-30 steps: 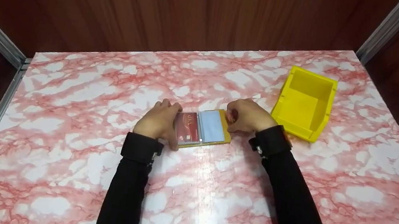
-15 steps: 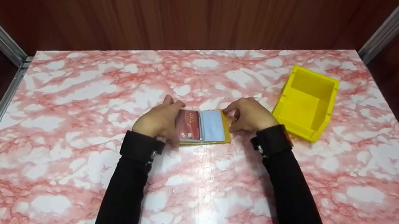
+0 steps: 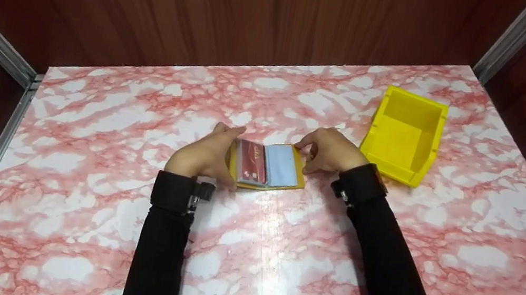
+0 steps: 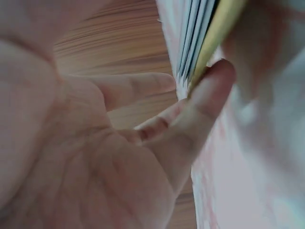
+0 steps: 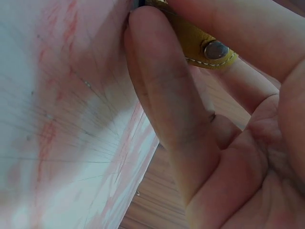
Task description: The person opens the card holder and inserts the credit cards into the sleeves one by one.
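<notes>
A yellow card holder (image 3: 298, 164) lies spread on the table in the head view. Its left side shows a red card (image 3: 252, 163) in a clear sleeve, its right side pale bluish sleeves (image 3: 283, 166). My left hand (image 3: 202, 156) grips the left part, thumb at the near edge and fingers at the far edge. In the left wrist view the thumb presses the yellow cover (image 4: 217, 36) beside several stacked sleeves (image 4: 194, 38). My right hand (image 3: 333, 151) holds the right edge between thumb and fingers. A stitched tab with a metal snap (image 5: 216, 49) shows between them in the right wrist view.
To the right of the hands stands a yellow plastic bin (image 3: 398, 138) with nothing in it. The tabletop (image 3: 91, 183) has a red and white marbled surface. Dark wooden panels (image 3: 212, 5) rise behind it and along both sides.
The sleeve with the red card has shifted right and lifted slightly, baring a yellow strip of cover on the left. My left wrist has moved a little left; the right hand stays nearly still.
</notes>
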`<state>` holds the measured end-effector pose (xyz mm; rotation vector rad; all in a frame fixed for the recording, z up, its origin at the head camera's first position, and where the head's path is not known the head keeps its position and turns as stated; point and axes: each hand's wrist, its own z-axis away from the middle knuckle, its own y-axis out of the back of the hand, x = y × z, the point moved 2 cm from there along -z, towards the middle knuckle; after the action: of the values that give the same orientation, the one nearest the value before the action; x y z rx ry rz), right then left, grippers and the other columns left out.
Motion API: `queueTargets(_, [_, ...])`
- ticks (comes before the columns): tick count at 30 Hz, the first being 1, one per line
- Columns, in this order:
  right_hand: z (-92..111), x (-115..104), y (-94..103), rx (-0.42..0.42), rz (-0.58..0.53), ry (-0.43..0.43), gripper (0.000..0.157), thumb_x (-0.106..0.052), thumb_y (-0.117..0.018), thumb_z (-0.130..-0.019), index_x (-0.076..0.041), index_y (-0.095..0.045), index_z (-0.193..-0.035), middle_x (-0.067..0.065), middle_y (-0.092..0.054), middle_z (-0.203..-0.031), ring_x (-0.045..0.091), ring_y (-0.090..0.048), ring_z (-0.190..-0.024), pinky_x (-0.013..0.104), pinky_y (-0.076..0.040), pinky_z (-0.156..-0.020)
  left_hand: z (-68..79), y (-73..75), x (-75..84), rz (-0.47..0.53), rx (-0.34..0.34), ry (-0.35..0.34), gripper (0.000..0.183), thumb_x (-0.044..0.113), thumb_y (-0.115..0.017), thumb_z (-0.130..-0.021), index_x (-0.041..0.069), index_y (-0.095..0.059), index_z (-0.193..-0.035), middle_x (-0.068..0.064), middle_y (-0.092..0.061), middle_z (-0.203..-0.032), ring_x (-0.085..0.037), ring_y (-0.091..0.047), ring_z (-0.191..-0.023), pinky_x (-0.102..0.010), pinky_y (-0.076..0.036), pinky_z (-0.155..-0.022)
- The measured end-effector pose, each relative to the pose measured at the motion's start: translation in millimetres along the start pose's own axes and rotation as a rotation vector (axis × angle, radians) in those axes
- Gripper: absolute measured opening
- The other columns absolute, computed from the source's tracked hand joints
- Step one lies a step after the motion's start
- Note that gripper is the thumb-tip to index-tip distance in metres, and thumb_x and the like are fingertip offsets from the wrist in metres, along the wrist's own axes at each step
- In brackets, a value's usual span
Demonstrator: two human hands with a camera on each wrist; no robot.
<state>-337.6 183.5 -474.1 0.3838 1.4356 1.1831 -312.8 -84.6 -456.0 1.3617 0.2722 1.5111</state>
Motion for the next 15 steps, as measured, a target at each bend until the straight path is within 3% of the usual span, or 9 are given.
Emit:
queueTargets(4, [-1,1,0.2,0.0,-0.014,-0.004,0.054,-0.005,-0.09,-0.075,-0.006,-0.074,-0.127,0.009,-0.072,-0.083,0.02,-0.059,-0.074,0.028,-0.048,-0.069,0.5,2.3,5.8,0.015,0.027,-0.084,0.132,0.011,-0.099,-0.063,0.017,-0.018,-0.167,-0.017,-0.028,-0.163,-0.027,-0.036,-0.145,-0.043,-0.04,-0.118])
queueTargets(7, [-1,4,0.5,0.003,-0.036,0.002,0.055,-0.004,-0.09,-0.074,-0.006,-0.074,-0.127,0.009,-0.07,-0.082,0.019,-0.057,-0.072,0.028,-0.047,-0.068,-2.0,0.1,10.2,0.067,0.057,-0.193,0.134,0.011,-0.1,-0.063,0.014,-0.016,-0.167,-0.019,-0.033,-0.16,-0.029,-0.044,-0.141,-0.042,-0.041,-0.118])
queueTargets(9, [-1,5,1.0,0.003,-0.055,0.009,0.056,-0.003,-0.09,-0.074,-0.006,-0.074,-0.127,0.009,-0.07,-0.081,0.018,-0.057,-0.071,0.027,-0.047,-0.066,-6.0,-4.5,14.1,0.103,0.078,-0.266,0.133,0.011,-0.1,-0.063,0.011,-0.016,-0.167,-0.018,-0.04,-0.154,-0.028,-0.053,-0.13,-0.042,-0.045,-0.114])
queueTargets(12, [-2,8,1.3,-0.004,-0.077,0.022,0.058,-0.001,-0.09,-0.072,-0.004,-0.073,-0.128,0.01,-0.072,-0.082,0.017,-0.06,-0.07,0.027,-0.049,-0.065,-14.1,-14.7,19.3,0.155,0.08,-0.342,0.123,0.008,-0.096,-0.07,0.007,-0.018,-0.165,-0.017,-0.041,-0.155,-0.029,-0.059,-0.124,-0.042,-0.049,-0.109])
queueTargets(15, [-2,10,2.6,-0.019,-0.085,0.021,0.062,-0.002,-0.091,-0.072,-0.003,-0.07,-0.13,0.012,-0.073,-0.085,0.018,-0.064,-0.072,0.027,-0.051,-0.065,-21.1,-25.3,22.8,0.152,0.056,-0.361,0.098,0.007,-0.09,-0.079,0.004,-0.032,-0.159,-0.015,-0.045,-0.153,-0.028,-0.059,-0.127,-0.04,-0.051,-0.109])
